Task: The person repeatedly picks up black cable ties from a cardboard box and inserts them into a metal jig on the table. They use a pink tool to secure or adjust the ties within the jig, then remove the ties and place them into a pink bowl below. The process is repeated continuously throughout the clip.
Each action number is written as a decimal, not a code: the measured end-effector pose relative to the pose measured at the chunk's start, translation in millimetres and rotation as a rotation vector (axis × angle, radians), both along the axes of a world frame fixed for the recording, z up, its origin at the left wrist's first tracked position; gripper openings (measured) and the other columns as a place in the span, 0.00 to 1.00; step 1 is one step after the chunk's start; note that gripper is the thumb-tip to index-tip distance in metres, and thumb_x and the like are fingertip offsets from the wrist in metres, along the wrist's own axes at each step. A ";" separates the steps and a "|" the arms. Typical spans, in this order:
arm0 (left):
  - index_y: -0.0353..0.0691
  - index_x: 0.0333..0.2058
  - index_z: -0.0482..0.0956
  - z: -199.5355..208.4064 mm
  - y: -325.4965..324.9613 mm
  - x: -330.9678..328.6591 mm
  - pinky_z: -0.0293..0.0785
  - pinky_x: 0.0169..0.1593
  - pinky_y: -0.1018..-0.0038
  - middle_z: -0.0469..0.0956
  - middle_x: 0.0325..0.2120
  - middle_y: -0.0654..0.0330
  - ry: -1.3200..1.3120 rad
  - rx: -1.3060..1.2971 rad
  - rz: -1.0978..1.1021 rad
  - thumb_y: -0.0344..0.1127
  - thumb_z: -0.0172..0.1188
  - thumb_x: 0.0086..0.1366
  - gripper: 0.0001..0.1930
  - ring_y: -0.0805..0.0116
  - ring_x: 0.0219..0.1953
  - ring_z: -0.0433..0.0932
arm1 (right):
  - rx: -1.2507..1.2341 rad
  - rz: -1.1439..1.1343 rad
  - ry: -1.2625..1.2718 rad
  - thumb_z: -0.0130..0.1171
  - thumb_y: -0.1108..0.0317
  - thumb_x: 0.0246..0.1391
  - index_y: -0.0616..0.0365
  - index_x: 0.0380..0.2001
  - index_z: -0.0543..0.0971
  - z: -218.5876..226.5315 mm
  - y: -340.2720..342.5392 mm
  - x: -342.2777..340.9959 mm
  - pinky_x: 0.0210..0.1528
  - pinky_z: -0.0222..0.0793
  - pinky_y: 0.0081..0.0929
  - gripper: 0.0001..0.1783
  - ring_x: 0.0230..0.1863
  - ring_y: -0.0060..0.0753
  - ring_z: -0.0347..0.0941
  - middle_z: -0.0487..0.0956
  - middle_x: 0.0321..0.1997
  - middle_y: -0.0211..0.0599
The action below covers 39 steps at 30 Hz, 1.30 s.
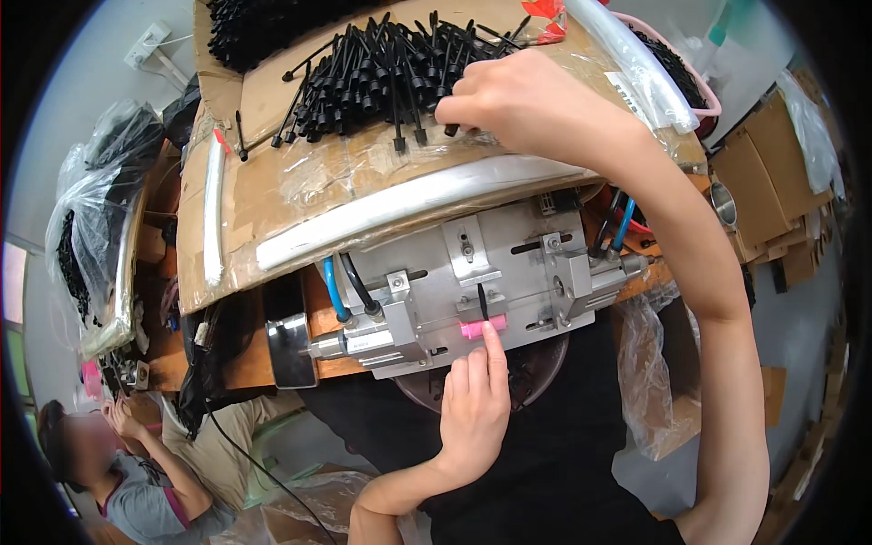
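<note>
Contact nearest me looks light: my left hand (474, 404) lays one extended index finger on the pink block (472, 330), which sits on the near side of the metal fixture (509, 272) at the near edge of the table (173, 371). The other fingers curl in and the thumb is hidden, so I cannot tell whether that grip is apart or together. I'd press evenly, keep the block square, and stay off the slim black piece (482, 295) standing just beyond it and clear of the side cylinders (368, 341).

Farther out, over the cardboard sheet (250, 200), my right hand (463, 116) has its grip clamped on a black stick (451, 130) at the right end of the stick pile (372, 77). I judge its thick end the surer hold; I'd lift it straight out so no neighbours drag along, then clear the whitish strip (391, 211) along the cardboard's near edge.
</note>
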<state>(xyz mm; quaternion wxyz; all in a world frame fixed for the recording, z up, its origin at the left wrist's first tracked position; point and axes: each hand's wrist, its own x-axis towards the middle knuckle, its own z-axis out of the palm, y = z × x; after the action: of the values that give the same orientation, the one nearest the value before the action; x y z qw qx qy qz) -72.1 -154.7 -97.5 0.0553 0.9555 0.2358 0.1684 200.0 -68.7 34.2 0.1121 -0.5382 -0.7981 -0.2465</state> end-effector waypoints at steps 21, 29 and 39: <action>0.34 0.39 0.80 118.4 186.5 76.2 0.74 0.41 0.72 0.78 0.28 0.58 -0.266 -0.323 -0.021 0.27 0.65 0.57 0.11 0.68 0.31 0.77 | 0.004 -0.192 0.883 0.69 0.75 0.46 0.70 0.58 0.71 -155.0 -152.0 -159.8 0.24 0.69 0.27 0.34 0.23 0.30 0.75 0.77 0.25 0.36; 0.39 0.53 0.78 85.9 83.5 -2.2 0.73 0.38 0.67 0.76 0.30 0.56 -0.422 -0.126 -0.013 0.18 0.67 0.48 0.29 0.59 0.33 0.75 | 0.113 -0.155 0.437 0.65 0.70 0.45 0.60 0.54 0.78 -76.9 -133.4 -93.8 0.18 0.63 0.24 0.29 0.19 0.21 0.69 0.69 0.22 0.27; 0.25 0.61 0.66 3.2 1.4 0.5 0.70 0.40 0.71 0.69 0.31 0.59 -0.111 -0.129 -0.034 0.25 0.62 0.58 0.31 0.65 0.33 0.68 | -0.001 -0.028 0.547 0.62 0.74 0.52 0.59 0.37 0.82 2.3 -18.4 6.8 0.28 0.74 0.27 0.08 0.26 0.33 0.79 0.84 0.30 0.39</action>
<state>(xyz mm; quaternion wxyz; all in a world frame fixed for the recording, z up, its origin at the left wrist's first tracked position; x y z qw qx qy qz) -71.7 -153.3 -94.3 0.1327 0.9430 0.2266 0.2045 206.8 -87.1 36.5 0.3197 -0.5959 -0.7307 -0.0932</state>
